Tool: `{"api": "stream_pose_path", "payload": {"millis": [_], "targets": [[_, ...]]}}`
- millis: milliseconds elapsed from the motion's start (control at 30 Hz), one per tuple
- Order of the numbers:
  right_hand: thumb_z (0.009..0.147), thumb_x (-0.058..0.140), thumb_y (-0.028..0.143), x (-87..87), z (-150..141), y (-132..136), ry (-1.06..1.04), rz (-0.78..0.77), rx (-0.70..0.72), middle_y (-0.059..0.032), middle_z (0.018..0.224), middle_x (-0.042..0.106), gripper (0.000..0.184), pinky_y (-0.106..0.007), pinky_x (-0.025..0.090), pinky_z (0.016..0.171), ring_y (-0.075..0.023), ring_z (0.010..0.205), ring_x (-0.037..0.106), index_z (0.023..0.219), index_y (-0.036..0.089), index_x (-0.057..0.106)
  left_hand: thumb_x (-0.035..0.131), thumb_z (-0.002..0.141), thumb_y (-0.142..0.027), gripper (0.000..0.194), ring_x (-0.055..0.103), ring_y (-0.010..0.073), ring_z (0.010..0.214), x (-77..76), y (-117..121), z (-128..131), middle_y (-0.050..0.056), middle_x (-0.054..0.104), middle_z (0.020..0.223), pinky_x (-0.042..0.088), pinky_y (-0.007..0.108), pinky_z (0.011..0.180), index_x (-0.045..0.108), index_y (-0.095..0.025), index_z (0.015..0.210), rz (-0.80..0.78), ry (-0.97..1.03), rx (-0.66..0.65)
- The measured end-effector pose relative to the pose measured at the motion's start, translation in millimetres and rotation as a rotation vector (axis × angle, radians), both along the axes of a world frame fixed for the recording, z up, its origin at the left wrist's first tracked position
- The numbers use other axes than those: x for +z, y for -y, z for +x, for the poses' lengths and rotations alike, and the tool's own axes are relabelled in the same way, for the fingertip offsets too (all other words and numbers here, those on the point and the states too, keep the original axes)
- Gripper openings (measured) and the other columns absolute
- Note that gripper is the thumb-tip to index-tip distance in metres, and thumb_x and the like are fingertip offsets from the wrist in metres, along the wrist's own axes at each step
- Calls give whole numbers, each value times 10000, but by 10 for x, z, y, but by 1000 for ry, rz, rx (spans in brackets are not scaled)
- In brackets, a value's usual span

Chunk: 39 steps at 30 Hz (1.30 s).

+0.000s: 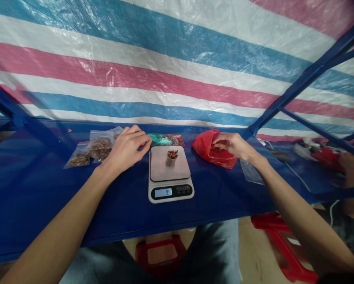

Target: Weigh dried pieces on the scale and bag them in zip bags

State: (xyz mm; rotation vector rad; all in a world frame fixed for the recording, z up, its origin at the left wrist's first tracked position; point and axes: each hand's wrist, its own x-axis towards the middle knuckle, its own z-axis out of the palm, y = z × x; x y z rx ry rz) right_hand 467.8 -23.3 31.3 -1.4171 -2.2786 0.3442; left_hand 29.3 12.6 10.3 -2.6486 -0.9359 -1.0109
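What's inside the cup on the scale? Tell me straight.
The small white cup on the scale holds a heap of brown pieces, possibly nuts, showing at its rim. The cup's wall hides anything lower down, and its bottom.

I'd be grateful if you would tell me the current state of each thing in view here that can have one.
Digital kitchen scale, switched on, display reading about 9.4
Small cup, on the scale, holding brown pieces
Red plastic bag, open and crumpled
Right hand, fingers at the red bag's mouth
Left hand, beside the scale, nothing visibly held
Clear plastic bags, filled with brown pieces
Flat clear bag, apparently empty
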Motion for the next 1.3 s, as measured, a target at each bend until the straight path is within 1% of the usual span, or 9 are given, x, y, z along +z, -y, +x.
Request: {"api": "stream_pose_path", "payload": {"millis": [67, 167, 333, 467, 567, 700, 800, 1000, 1300], "targets": [[960, 654, 479, -75, 6, -8, -7, 1, 7, -135, 962, 800, 338, -374, 557, 744, -261, 821, 749, 934, 179, 807, 547, 1040, -240, 266, 585, 234, 855, -6, -5, -1, 28, 676, 723, 366, 389, 742, 714, -196, 837, 1, -5, 0], [968, 638, 460, -44, 18, -1, -3, 42, -22, -131, 980, 802, 325, -373, 560, 734, -258, 811, 750, 941, 184, 808, 539, 1047, -243, 263, 580, 233, 853, -7, -15, -24, 31, 676, 735, 373, 389, 753, 715, -194, 858, 1, -5, 8], [965, 679, 494, 284, -8, 108, 0, 164, -75, -119, 974, 797, 315, -403, 560, 769, -272, 840, 739, 957, 206, 806, 537, 1050, -241, 248, 585, 235, 874, 9, -25, -60, 27, 685, 757, 387, 390, 785, 722, -199, 890, -7, 4, 25], [987, 693, 437, 596, -384, 232, -17, 247, -13, -89, 979, 782, 228, -388, 548, 779, -257, 867, 727, 983, 232, 794, 543, 1045, -235, 251, 584, 237, 870, 14, -32, -66, 29, 688, 755, 394, 395, 786, 729, -198, 881, -2, 11, 32], [1006, 680, 336, 714, -840, 250, -18, 251, 130, -81, 981, 773, 168, -363, 532, 778, -227, 848, 715, 984, 213, 793, 555, 1036, -239, 239, 583, 242, 861, 8, -42, -79, 34, 706, 768, 399, 401, 780, 737, -196, 888, -2, 18, 45], [1017, 660, 232, 666, -1360, 163, -52, 193, 316, -82, 994, 762, 142, -339, 507, 813, -207, 885, 703, 1000, 189, 794, 557, 1032, -246, 246, 593, 247, 883, -7, -64, -113, 41, 737, 803, 411, 408, 793, 740, -200, 873, -23, 25, 53], [1016, 654, 193, 550, -1567, 95, -76, 156, 384, -73, 978, 747, 135, -327, 495, 815, -201, 887, 690, 980, 185, 783, 550, 1033, -246, 249, 595, 245, 886, -11, -75, -131, 40, 741, 806, 414, 410, 801, 733, -205, 870, -32, 18, 66], [1023, 638, 175, 385, -1669, 85, -90, 54, 440, -76, 1008, 736, 141, -319, 498, 812, -201, 881, 695, 981, 193, 771, 548, 1033, -256, 247, 595, 243, 878, -5, -72, -132, 45, 736, 803, 414, 412, 795, 734, -209, 880, -39, 5, 68], [1023, 638, 143, 373, -1677, 101, -9, -4, 503, -64, 1025, 732, 149, -297, 493, 821, -189, 904, 695, 973, 193, 769, 540, 1033, -248, 254, 591, 257, 898, 10, -66, -134, 55, 738, 808, 401, 411, 797, 736, -200, 880, -42, -5, 62]]}}
